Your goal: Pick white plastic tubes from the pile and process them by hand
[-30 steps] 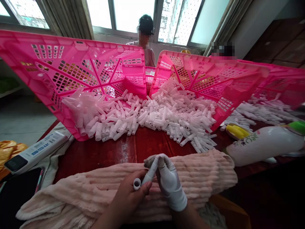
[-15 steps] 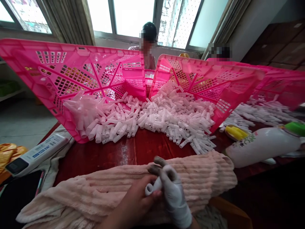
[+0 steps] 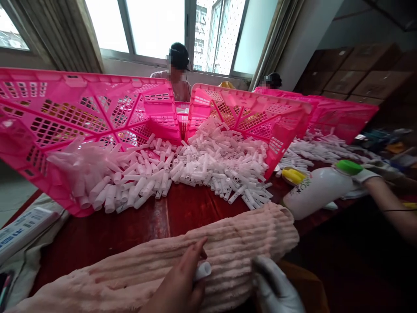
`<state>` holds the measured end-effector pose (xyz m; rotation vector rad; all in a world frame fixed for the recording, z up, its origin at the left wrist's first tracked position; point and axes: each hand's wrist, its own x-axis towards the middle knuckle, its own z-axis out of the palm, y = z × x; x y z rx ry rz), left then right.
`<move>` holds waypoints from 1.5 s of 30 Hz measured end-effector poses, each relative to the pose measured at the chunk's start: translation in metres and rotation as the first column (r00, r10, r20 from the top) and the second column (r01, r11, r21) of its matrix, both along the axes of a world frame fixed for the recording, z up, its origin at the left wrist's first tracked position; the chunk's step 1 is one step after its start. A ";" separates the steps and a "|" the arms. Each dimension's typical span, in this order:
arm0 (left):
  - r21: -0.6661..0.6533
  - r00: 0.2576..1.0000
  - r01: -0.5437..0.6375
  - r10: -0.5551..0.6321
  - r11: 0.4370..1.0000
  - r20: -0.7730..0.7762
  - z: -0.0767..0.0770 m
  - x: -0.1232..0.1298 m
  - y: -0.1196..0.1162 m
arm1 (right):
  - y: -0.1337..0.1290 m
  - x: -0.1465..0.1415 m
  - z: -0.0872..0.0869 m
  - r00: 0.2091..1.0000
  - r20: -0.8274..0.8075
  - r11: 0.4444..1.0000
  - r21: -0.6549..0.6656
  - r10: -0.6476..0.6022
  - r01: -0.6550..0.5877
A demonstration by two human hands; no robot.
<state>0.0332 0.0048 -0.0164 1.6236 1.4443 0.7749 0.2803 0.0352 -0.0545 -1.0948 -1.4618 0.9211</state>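
Note:
My left hand (image 3: 177,282), bare, grips a short white tube (image 3: 203,271) between its fingers, low in the view above a ribbed pale pink plush cloth (image 3: 228,245). My right hand (image 3: 275,287), in a white glove, sits apart from it at the bottom edge, partly cut off, with nothing visible in it. The cloth lies across a dark red table (image 3: 195,208). Beyond it, a heap of white tubes (image 3: 215,165) spills from tipped pink plastic crates (image 3: 81,113).
A white bottle with a green cap (image 3: 316,191) lies at right, near a co-worker's gloved arm (image 3: 384,191). Two people sit beyond the crates (image 3: 247,117). A power strip (image 3: 22,230) lies at left; cardboard boxes (image 3: 358,74) are stacked at the back right.
The view has swung to the right. My hands have dropped lower and separated, with the tube now held by my left hand alone. A co-worker's arm has come into view at right.

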 end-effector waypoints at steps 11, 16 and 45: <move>0.334 0.658 0.152 0.157 0.930 -0.736 0.054 -0.095 0.093 | 0.070 -0.122 0.030 0.642 -0.635 0.816 -0.032 0.429 -0.577; 0.278 0.509 0.146 0.169 0.949 -0.844 0.053 -0.139 0.163 | 0.071 -0.104 0.020 0.650 -0.664 0.856 -0.027 0.371 -0.517; -0.071 0.968 0.000 0.018 0.997 0.249 0.025 -0.029 0.000 | 0.050 -0.141 0.054 0.632 -0.564 0.815 0.139 0.532 -0.562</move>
